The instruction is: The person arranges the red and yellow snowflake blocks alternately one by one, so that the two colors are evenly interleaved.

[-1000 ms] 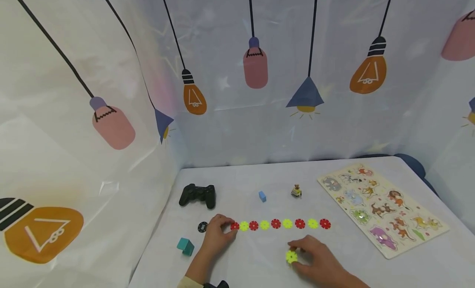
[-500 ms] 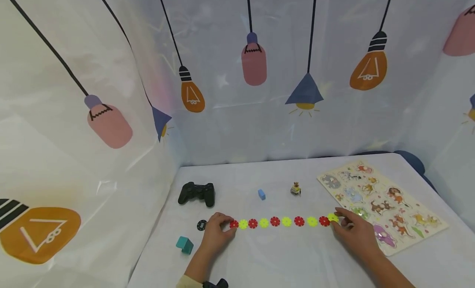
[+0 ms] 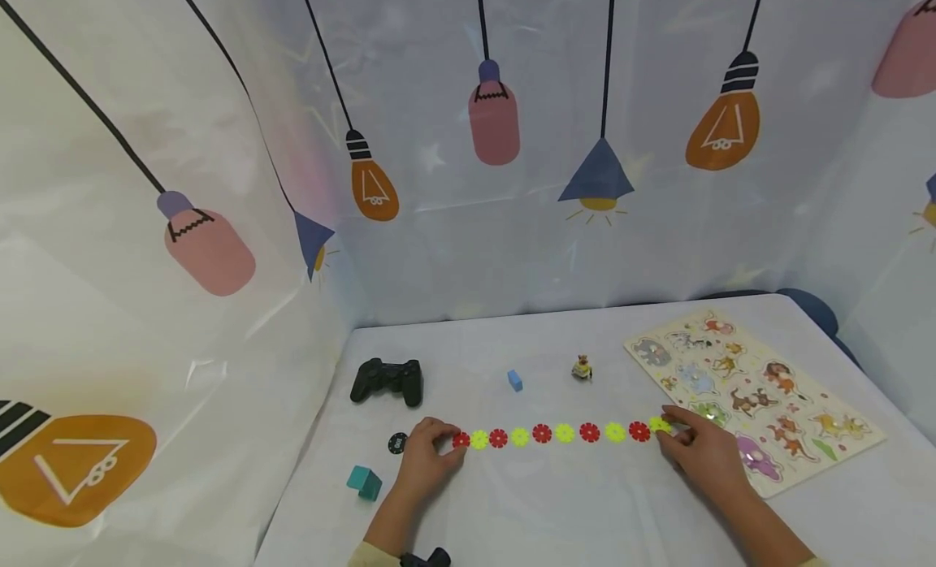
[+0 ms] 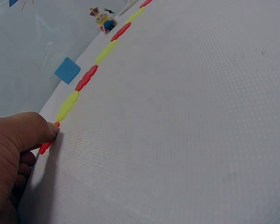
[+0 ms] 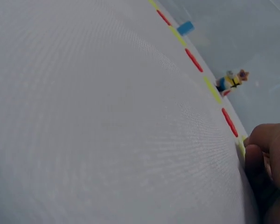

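Head view: right hand (image 3: 704,455) fingers pinch the yellow-green plastic flower disc (image 3: 659,426) ending the row; left hand (image 3: 427,457) fingers pinch the red plastic flower disc (image 3: 461,440) opposite.

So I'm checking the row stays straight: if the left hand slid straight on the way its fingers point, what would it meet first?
Probably the red flower disc its left hand already touches, then the yellow flower disc beside it.
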A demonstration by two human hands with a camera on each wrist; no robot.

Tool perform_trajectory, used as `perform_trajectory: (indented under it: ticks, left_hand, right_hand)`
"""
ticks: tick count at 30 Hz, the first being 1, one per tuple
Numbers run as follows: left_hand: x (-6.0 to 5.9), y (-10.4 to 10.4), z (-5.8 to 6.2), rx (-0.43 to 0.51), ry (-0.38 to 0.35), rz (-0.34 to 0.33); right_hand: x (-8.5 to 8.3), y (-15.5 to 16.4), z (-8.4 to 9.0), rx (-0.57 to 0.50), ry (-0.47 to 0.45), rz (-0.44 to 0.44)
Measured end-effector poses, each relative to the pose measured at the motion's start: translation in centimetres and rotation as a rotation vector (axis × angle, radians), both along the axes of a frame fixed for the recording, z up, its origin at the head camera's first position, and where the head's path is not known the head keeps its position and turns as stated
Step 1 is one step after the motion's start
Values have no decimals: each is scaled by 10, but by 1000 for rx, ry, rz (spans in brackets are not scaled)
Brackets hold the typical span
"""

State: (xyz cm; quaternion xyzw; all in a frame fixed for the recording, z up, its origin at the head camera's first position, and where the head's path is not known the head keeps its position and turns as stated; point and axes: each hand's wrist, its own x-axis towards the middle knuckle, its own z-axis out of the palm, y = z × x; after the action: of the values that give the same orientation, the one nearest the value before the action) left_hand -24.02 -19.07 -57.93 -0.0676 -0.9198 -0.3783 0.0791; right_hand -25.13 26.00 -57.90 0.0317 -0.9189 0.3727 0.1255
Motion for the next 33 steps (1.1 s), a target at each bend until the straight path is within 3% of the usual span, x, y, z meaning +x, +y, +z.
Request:
perform_trajectory:
  ticks: [13,18,24,28,33]
  left_hand:
    - [4,1,1,-6,-25,8]
    - [0,2,0,-6,-41,0]
    - [-15,2,-1,2,-86,-14]
    - [-13,-2,-7,9,-124,-1]
    - [-5,-5,-11,39,-121,34]
  right_hand:
    - [6,-1,4,10,-149,-13]
    - [10,0,5,-111,-179,-73]
    - [5,0,10,-311,-85,-94]
    - [12,-7,11,-406,-96,-91]
    - [18,-14,5,-437,-152,-104]
